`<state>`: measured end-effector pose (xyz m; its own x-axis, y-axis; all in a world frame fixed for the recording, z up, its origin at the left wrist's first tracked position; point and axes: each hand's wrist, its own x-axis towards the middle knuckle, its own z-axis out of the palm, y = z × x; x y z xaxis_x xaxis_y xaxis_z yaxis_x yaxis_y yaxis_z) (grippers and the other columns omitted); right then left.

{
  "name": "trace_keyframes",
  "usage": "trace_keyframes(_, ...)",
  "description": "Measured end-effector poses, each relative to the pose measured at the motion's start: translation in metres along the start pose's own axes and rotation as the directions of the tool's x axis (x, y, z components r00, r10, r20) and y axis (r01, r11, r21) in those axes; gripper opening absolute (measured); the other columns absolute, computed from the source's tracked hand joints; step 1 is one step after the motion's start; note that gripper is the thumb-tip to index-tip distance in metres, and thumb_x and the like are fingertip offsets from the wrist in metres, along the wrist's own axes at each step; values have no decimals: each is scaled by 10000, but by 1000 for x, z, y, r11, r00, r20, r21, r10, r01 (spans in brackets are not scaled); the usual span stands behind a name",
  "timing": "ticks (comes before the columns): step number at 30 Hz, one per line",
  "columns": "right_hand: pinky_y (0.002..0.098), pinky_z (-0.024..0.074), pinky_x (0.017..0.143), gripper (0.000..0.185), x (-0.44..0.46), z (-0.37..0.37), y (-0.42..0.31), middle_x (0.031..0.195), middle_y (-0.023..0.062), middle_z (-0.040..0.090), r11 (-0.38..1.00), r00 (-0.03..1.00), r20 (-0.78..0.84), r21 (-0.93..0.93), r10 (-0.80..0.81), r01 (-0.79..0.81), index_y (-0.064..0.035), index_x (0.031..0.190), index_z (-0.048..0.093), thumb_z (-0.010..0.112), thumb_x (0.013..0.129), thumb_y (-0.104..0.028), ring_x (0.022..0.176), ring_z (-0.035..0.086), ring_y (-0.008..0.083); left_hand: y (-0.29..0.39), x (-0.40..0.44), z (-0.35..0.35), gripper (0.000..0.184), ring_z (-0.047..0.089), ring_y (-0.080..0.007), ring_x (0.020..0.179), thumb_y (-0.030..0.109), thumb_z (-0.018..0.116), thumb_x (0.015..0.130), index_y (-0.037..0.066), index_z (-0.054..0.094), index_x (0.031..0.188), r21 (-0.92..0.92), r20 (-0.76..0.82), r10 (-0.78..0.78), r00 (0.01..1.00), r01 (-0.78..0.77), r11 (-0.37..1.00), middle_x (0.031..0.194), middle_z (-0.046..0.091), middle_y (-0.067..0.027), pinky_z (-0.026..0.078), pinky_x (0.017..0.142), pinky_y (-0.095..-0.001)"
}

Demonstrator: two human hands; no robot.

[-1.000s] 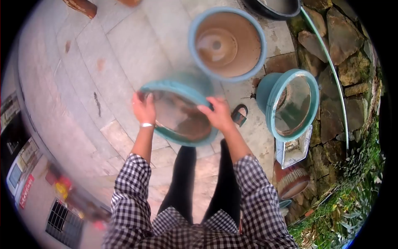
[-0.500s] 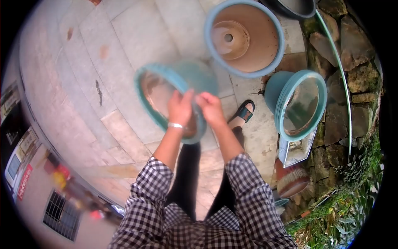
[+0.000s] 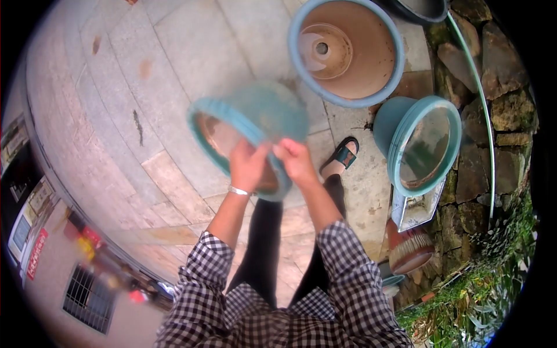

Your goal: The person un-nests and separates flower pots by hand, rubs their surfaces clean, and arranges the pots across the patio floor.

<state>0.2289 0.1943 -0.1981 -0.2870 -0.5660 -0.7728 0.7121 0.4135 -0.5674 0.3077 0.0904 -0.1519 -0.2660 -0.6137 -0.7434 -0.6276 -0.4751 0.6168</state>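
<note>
A teal plastic flower pot (image 3: 272,110), slightly smeared by motion, is tilted in front of me with its mouth toward me and to the left. My left hand (image 3: 248,165) is closed on the near edge of its rim, with the fingers partly hidden and a pale band at the wrist. Close beside it, my right hand (image 3: 295,161) pinches the same rim from the outer side. Whether the pot's base rests on the paving cannot be made out.
A large blue-rimmed pot (image 3: 401,55) stands beyond on the paving (image 3: 191,52). To the right are teal pots that look nested (image 3: 394,133), a white rectangular planter (image 3: 422,211) and a brown pot (image 3: 409,252). A pale hose (image 3: 484,104) runs along the stone wall (image 3: 505,58).
Both hands have shifted slightly toward me on the rim, and the left also a little to the left. The pot's tilt is nearly the same. The view has moved slightly.
</note>
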Motion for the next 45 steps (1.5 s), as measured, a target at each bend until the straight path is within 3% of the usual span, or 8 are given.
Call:
trace_keyframes(10,248,453,636,98,-4,3,-1,722,-19,580,996,995,53,-1,-88,88,-33,859,612,591,886,-125,685,507,66,-28,-3,-10,189,571,-89,613,142,649,844,-12,551,894,76,-68,-8,998,13,997,761,626,-56,462,516,-217)
trace_keyframes(15,271,480,683,141,11,20,-40,811,27,630,984,995,16,-151,-95,96,-16,945,620,592,893,-144,741,559,107,-32,-2,-22,202,561,-83,627,149,646,843,-10,550,922,187,-15,15,1000,-11,982,772,626,-49,449,517,-219)
trace_keyframes(18,316,490,708,184,26,42,-59,860,98,663,888,966,90,-378,-244,260,2,980,608,607,870,-144,750,597,174,-20,-15,-15,222,541,-101,620,173,683,794,-14,571,833,14,-44,14,999,-14,1000,689,620,-62,471,573,-282)
trace_keyframes(21,339,487,700,184,37,59,-57,837,137,657,828,981,111,-527,-158,193,7,971,606,616,848,-130,727,601,204,-22,-21,-20,208,538,-78,594,148,661,813,-12,568,907,149,-16,37,999,-34,988,723,620,-35,444,536,-237)
trace_keyframes(23,343,485,684,172,38,60,-58,806,131,652,870,991,105,-478,-79,120,11,950,607,622,841,-122,713,596,196,-26,-21,-23,217,507,-74,539,160,659,820,-7,562,919,85,-54,53,997,-48,995,701,600,-25,419,497,-223)
trace_keyframes(26,343,482,667,149,40,64,-42,776,122,643,918,994,104,-392,-26,65,9,912,611,632,829,-112,699,587,182,-18,-20,-26,271,564,-105,719,119,674,805,-26,571,1009,122,-83,-18,996,28,992,809,639,-57,482,670,-273)
trace_keyframes(35,317,478,646,128,42,60,-41,734,114,635,949,994,107,-313,7,27,14,821,623,662,800,-106,681,581,162,-33,-13,-30,142,514,-61,731,50,641,834,-16,543,913,-142,22,83,996,-79,987,809,597,-13,448,653,-230)
trace_keyframes(45,316,461,581,159,7,-25,-17,653,97,588,924,970,-161,-365,-179,110,-26,888,619,672,806,-151,592,549,190,-23,16,-64,145,452,-41,646,144,655,856,42,557,887,-65,-36,35,999,-38,997,747,546,35,378,566,-200)
